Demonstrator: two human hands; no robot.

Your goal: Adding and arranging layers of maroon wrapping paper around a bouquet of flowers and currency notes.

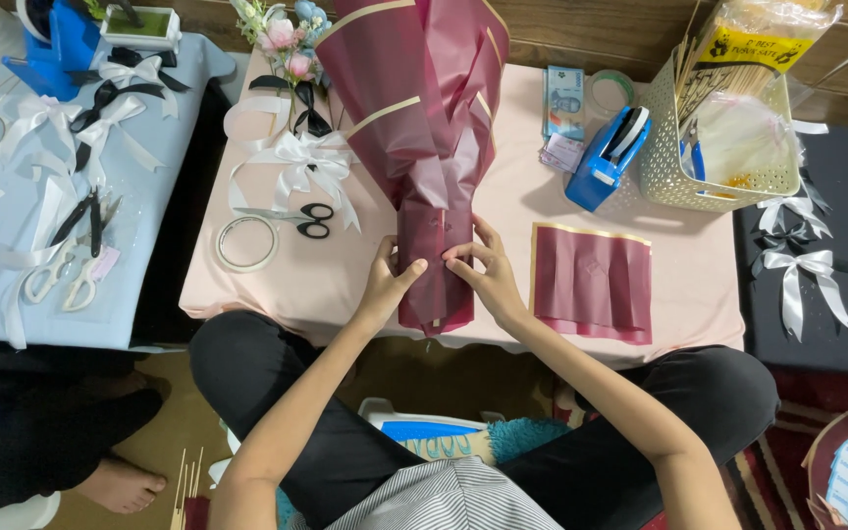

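A bouquet wrapped in dark maroon paper (424, 108) with gold edging lies on the pink table (345, 285), its narrow stem end toward me. My left hand (386, 280) grips the left side of the stem end. My right hand (483, 273) presses its fingers on the right side, thumb and forefinger pinching the paper near the middle. Both hands clasp the wrap at the same height. A folded maroon sheet (592, 282) lies flat just right of my right hand.
Black scissors (312, 221), a tape ring (245, 242) and white ribbon bows (296, 162) lie left of the bouquet. A blue tape dispenser (606, 147) and a cream basket (718, 137) stand at right. A blue table (139, 236) with ribbons and scissors sits at left, beside another person's foot (120, 483).
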